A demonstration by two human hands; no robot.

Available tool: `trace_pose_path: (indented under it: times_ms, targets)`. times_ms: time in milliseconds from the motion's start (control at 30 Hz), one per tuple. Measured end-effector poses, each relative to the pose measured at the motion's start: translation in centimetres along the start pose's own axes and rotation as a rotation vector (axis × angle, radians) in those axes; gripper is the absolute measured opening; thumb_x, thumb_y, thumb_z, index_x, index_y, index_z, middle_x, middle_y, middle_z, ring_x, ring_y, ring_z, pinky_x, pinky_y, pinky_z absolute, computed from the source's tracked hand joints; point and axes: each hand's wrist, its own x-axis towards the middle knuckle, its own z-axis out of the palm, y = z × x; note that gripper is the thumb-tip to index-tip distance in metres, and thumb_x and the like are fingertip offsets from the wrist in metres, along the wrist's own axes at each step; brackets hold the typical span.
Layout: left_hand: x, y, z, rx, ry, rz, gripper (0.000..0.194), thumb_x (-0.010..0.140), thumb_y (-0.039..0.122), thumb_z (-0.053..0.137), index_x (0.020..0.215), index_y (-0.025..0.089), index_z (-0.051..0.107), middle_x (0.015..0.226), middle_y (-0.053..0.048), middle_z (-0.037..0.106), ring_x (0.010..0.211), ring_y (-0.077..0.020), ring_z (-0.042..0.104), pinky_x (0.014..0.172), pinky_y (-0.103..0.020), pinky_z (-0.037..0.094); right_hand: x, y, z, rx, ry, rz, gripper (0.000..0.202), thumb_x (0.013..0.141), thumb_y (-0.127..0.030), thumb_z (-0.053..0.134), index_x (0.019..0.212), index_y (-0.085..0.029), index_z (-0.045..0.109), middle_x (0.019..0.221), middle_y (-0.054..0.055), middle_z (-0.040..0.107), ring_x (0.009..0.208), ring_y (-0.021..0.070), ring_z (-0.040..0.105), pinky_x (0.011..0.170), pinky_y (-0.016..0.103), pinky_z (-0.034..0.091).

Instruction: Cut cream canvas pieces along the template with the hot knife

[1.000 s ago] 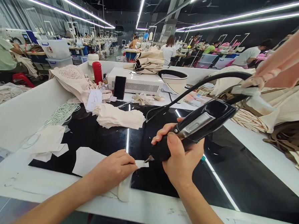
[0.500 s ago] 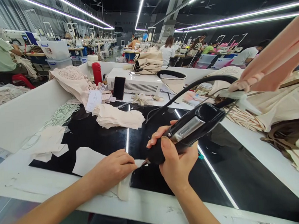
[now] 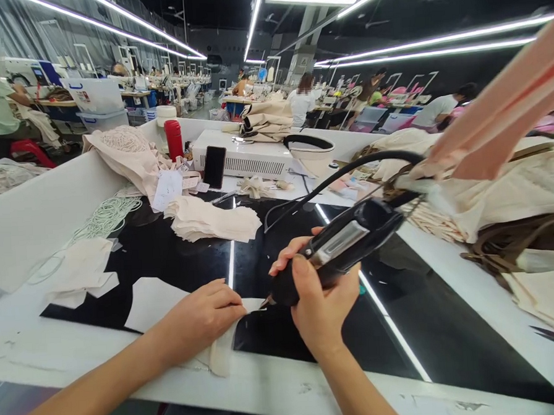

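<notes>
Cloth and tool meet near the front edge of the white desk [image 3: 267,376]. In my right hand [image 3: 322,304] I have the bulky black handheld power tool with a silver metal plate [image 3: 341,241], my grip wrapped round its body. Its pointed metal tip [image 3: 266,303] aims down and left, right at the narrow off-white cloth strip [image 3: 223,353]; from here I cannot tell whether they touch. My left hand [image 3: 211,313] has a narrow grip, thumb and fingers pinched on the strip, which hangs toward the desk's front edge. Part of a flat white curved piece [image 3: 154,300] lies under that wrist, on the glossy black sheet [image 3: 427,323].

Beyond my hands I see a wavy stack of cream fabric pieces [image 3: 212,220], and left of it a tangle of pale green cord [image 3: 108,216]. A black phone [image 3: 215,167] leans against the white vented metal box [image 3: 237,159], near a red cylindrical bottle [image 3: 174,140]. A thick black cable [image 3: 344,168] arcs behind the tool, and knotted peach-pink cloth [image 3: 486,122] hangs above its rear end.
</notes>
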Motion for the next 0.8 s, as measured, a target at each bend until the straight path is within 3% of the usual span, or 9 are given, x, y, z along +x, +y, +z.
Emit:
trace_pose_path:
  times_ms: [67,167,333,467,800]
  targets:
    - [-0.3,0.2,0.1,0.031,-0.002,-0.012,0.023,0.11,0.012,0.046,0.117,0.016,0.067,0.107,-0.007,0.071,0.098,-0.0184,0.07,0.109,-0.044,0.057,-0.2,-0.1,0.1,-0.02,0.022,0.01,0.033,0.083,-0.018,0.077,0.108,-0.027,0.058,0.08,-0.007,0.07,0.053,0.0103,0.064,0.051,0.024,0.059]
    - [-1.1,0.4,0.5,0.109,0.031,-0.063,0.029,0.109,0.01,0.041,0.126,0.017,0.064,0.117,-0.009,0.07,0.104,-0.0199,0.07,0.092,-0.033,0.064,-0.6,-0.1,0.1,-0.038,0.033,0.018,0.033,0.082,-0.02,0.077,0.107,-0.026,0.057,0.078,-0.007,0.07,0.054,0.0099,0.064,0.052,0.023,0.059]
    - [-3.0,0.5,2.0,0.302,0.122,-0.083,0.045,0.097,-0.001,0.038,0.125,0.018,0.067,0.115,-0.007,0.074,0.109,-0.0235,0.072,0.093,-0.034,0.063,-1.2,-0.1,-0.1,-0.109,0.026,0.05,0.033,0.083,-0.026,0.077,0.107,-0.025,0.055,0.079,-0.005,0.069,0.055,0.0103,0.063,0.056,0.024,0.06]
    - [-4.4,0.0,3.3,0.311,0.159,-0.132,0.068,0.083,-0.006,0.035,0.14,0.022,0.062,0.127,-0.006,0.072,0.114,-0.022,0.071,0.091,-0.031,0.063,-1.7,-0.1,-0.3,-0.162,0.019,0.046,0.032,0.084,-0.031,0.077,0.106,-0.025,0.055,0.079,-0.004,0.068,0.057,0.0116,0.062,0.056,0.027,0.06]
    - [-3.0,-1.2,2.7,0.239,0.179,-0.079,0.068,0.073,-0.003,0.04,0.13,0.026,0.065,0.118,-0.004,0.074,0.104,-0.0215,0.075,0.089,-0.029,0.064,-2.9,-0.6,-0.4,-0.179,0.051,0.073,0.042,0.081,-0.029,0.079,0.114,-0.024,0.053,0.081,-0.002,0.07,0.057,0.0135,0.065,0.058,0.03,0.064]
